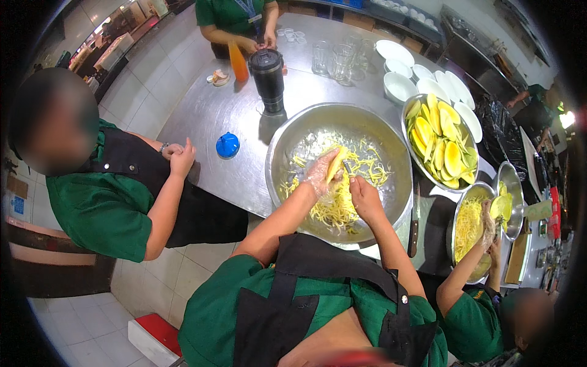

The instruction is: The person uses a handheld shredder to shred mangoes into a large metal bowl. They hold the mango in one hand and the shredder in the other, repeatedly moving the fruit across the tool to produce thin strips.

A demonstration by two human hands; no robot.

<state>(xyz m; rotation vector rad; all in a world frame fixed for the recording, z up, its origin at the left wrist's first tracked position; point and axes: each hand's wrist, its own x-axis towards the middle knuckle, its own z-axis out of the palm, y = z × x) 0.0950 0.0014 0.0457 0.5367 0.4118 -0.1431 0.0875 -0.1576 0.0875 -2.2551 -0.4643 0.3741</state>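
Note:
My left hand [322, 169], in a clear plastic glove, holds a yellow piece of peeled mango [337, 164] over a wide steel basin [285, 137]. Gripped in my right hand [365, 197] is a small hand tool with a metal head [347, 166], probably a shredding peeler; its head is at the mango's right side. My fingers hide most of its handle. Yellow mango shreds [337, 211] lie heaped below both hands, with looser strands spread across the basin's bottom.
Right of the basin are a bowl of mango slices [440, 137] and a knife [413, 238]. A co-worker's gloved hand [487, 225] is over another bowl of shreds [467, 225]. Beyond stand a black tumbler [268, 78], glass mugs [341, 59], and white bowls [400, 86]. Another person [105, 183] stands at left.

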